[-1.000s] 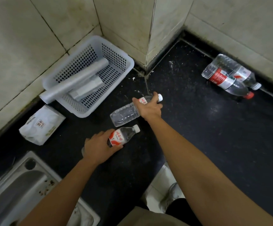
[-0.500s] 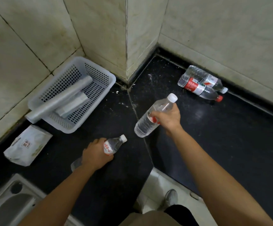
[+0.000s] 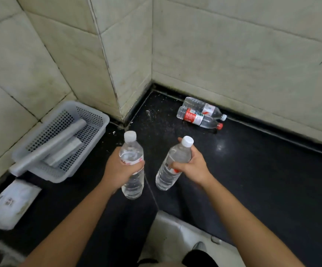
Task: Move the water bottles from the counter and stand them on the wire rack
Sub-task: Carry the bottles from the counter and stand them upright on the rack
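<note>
Two clear plastic water bottles, one gripped in each hand, held above the black table.

The left hand (image 3: 117,170) wraps the labelled middle of the left-hand bottle (image 3: 131,149), which stands upright, white cap up. The right hand (image 3: 192,166) grips the upper body of the right-hand bottle (image 3: 166,177), which is tilted with its base toward the left. Both are ribbed, transparent and clear of the glossy speckled table (image 3: 252,180). To the left sits a perforated white plastic basket (image 3: 96,120) holding a pale roll (image 3: 60,139). Farther back, a red-capped bottle (image 3: 196,118) and a white-capped bottle (image 3: 204,107) lie touching beside the tiled wall (image 3: 233,54).
</note>
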### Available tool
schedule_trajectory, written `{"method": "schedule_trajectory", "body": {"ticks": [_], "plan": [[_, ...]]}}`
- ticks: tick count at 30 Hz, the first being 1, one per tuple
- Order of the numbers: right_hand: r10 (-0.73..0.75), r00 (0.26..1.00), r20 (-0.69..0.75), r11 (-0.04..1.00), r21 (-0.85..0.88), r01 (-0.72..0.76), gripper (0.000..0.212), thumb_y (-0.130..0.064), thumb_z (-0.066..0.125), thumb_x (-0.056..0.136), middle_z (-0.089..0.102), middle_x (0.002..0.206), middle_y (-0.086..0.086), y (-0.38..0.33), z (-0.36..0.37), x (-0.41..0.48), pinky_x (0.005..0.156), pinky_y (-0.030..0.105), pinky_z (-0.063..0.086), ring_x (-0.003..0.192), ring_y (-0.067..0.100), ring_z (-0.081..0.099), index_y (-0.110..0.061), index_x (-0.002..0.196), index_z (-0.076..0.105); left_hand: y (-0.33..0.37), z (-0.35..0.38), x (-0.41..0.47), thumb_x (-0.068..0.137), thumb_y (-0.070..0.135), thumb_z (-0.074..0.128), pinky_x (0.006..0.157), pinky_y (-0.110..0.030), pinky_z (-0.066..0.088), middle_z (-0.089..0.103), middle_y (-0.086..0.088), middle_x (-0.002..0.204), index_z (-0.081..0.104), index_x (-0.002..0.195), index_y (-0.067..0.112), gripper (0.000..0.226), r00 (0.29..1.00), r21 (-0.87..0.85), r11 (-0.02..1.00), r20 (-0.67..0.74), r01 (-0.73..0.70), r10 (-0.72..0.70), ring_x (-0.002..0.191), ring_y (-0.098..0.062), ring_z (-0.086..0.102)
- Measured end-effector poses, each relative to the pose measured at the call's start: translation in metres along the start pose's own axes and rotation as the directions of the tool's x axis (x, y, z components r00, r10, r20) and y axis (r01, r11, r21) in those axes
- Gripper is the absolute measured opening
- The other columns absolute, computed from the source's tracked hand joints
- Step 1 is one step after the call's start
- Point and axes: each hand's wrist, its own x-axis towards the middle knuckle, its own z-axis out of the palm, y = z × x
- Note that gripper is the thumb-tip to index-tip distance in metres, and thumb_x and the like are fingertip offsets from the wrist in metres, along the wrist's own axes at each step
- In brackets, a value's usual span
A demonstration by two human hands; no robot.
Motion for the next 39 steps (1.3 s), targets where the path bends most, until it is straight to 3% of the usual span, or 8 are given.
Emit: {"method": "schedule_trajectory", "body": {"ticks": [3,7,11,14,18,25,30,39], "plan": [[-0.034,0.996,-0.082,0.995,0.085,0.041,0.048,0.002,0.088,0.069,0.075,0.094,-0.007,-0.025,-0.034,-0.024,0.072,0.017,0.055,0.084,0.002,0.072,-0.027,0.101,0.068,0.053,0.014,-0.006,0.062,0.038,0.093,0.079,-0.027,0.053,0.072,0.008,0.099,0.063,0.106,0.025,0.055,0.984,-0.01,0.985,0.035,-0.173,0.173,0.089,-0.006,0.069],[-0.052,0.958,-0.283,0.944,0.298,0.14,0.039,-0.018,0.089,0.069,0.076,0.095,0.003,-0.045,-0.078,-0.061,0.08,0.034,0.056,0.09,0.019,0.073,-0.016,0.103,0.07,0.117,0.046,-0.019,0.067,0.04,0.091,0.075,-0.023,0.049,0.07,0.007,0.096,0.061,0.1,0.027,0.047,0.942,-0.157,0.941,0.105,-0.301,0.318,0.081,0.003,0.068],[-0.061,0.874,-0.483,0.871,0.402,0.283,0.04,-0.041,0.084,0.066,0.066,0.093,0.005,-0.056,-0.122,-0.106,0.082,0.043,0.055,0.088,0.026,0.065,-0.023,0.098,0.067,0.158,0.091,-0.04,0.079,0.07,0.066,0.085,-0.032,0.056,0.074,-0.005,0.109,0.063,0.113,0.019,0.062,0.917,-0.406,0.891,0.24,-0.204,0.319,0.099,-0.012,0.073],[-0.094,0.802,-0.59,0.872,0.34,0.353,0.033,-0.046,0.083,0.065,0.066,0.086,-0.002,-0.059,-0.158,-0.147,0.079,0.038,0.053,0.082,0.018,0.064,-0.03,0.09,0.068,0.184,0.128,-0.07,0.089,0.065,0.053,0.089,-0.035,0.058,0.075,-0.005,0.115,0.067,0.118,0.018,0.057,0.847,-0.532,0.841,0.396,-0.104,0.355,0.106,-0.018,0.072],[-0.125,0.737,-0.664,0.857,0.303,0.418,0.035,-0.051,0.082,0.065,0.068,0.088,-0.005,-0.057,-0.201,-0.205,0.08,0.036,0.054,0.083,0.014,0.066,-0.032,0.091,0.069,0.213,0.179,-0.132,0.076,0.07,0.065,0.085,-0.032,0.057,0.074,-0.007,0.115,0.06,0.127,0.009,0.08,0.782,-0.519,0.848,0.483,-0.105,0.393,0.105,-0.018,0.073],[-0.124,0.616,-0.778,0.867,0.217,0.449,0.06,-0.072,0.068,0.068,0.072,0.093,-0.006,-0.016,-0.29,-0.319,0.082,0.031,0.055,0.09,0.011,0.069,-0.025,0.106,0.066,0.234,0.275,-0.269,0.079,0.058,0.06,0.074,-0.025,0.058,0.076,-0.005,0.108,0.061,0.123,0.013,0.063,0.656,-0.489,0.861,0.605,-0.141,0.451,0.094,-0.014,0.074],[-0.071,0.571,-0.818,0.834,0.265,0.483,0.035,-0.049,0.067,0.092,0.071,0.099,0.001,0.027,-0.37,-0.421,0.079,0.031,0.056,0.09,0.013,0.071,-0.02,0.112,0.064,0.234,0.374,-0.388,0.093,0.046,0.059,0.07,-0.021,0.057,0.073,-0.003,0.102,0.059,0.119,0.01,0.045,0.585,-0.465,0.87,0.665,-0.163,0.465,0.086,-0.01,0.073],[-0.05,0.444,-0.895,0.814,0.221,0.537,0.054,-0.045,0.078,0.076,0.074,0.115,0.01,0.08,-0.504,-0.55,0.094,0.045,0.058,0.105,0.026,0.073,-0.018,0.12,0.064,0.244,0.528,-0.539,0.09,0.038,0.066,0.075,-0.026,0.058,0.073,-0.013,0.115,0.058,0.125,0.007,0.047,0.406,-0.441,0.887,0.792,-0.134,0.455,0.1,-0.022,0.075]]}}
